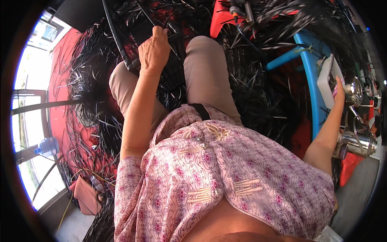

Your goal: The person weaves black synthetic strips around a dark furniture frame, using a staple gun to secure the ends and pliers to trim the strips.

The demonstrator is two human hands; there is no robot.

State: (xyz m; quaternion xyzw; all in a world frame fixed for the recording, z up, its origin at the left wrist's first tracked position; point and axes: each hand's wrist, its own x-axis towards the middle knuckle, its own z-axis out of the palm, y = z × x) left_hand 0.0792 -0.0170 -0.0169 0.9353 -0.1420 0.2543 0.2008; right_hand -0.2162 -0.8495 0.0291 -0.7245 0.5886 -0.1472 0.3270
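Observation:
My left hand (154,50) is closed in a fist in front of my knees. It grips a thin black strip, which runs out above and below the fist. Beside it rises a black-wrapped bar (114,34), part of a dark woven frame standing between my legs. Far out to the right, my right hand (339,87) reaches into a white plastic container (325,81) that rests on a blue plastic stool (311,75). The container's wall and the steep angle hide much of its fingers, so whether they hold something is unclear.
Heaps of black strips (254,90) cover the red floor around my legs. A red plastic stool (219,19) bears a corded tool (235,12). Shiny metal flasks (359,143) stand beyond my right arm. At left are a clear blue bottle (50,146) and a pinkish cloth (86,196).

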